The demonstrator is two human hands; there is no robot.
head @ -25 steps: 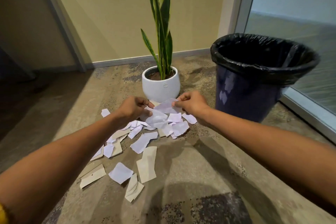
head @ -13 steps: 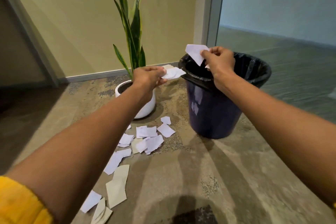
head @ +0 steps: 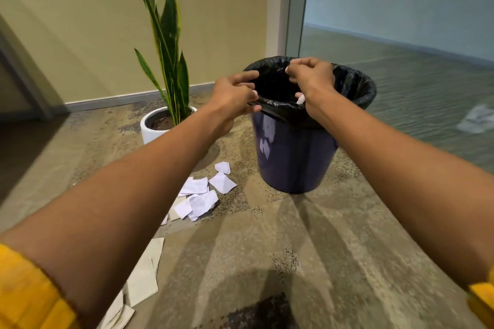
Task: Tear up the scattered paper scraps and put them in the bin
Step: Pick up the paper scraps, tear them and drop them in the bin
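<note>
Floor [head: 267, 262] first, since it's the biggest thing going: mottled tan carpet with loads of open room in front of and to the right of the bin, so reaching back down is easy. Bin [head: 291, 152] is dark blue with a black liner folded over the rim, standing just right of a snake plant [head: 165, 35] in a white pot [head: 149, 128]; that pot and the tall leaves are the only things crowding the left side.

Both hands are up at the rim, so my read is this is the drop step. Left hand [head: 232, 99] hangs at the near-left edge with its fingers loosely spread and nothing visibly held. Right hand [head: 311, 83] is over the mouth, fingers curled; a sliver of white paper [head: 300, 100] pokes out beneath it, though I can't tell if it's pinched or already falling.

Plenty left: paper scraps [head: 203, 195] sit in a cluster on the floor between pot and bin, and bigger beige pieces [head: 144, 275] lie nearer, under the left forearm. Next move probably means going back down for those and ripping them smaller.
</note>
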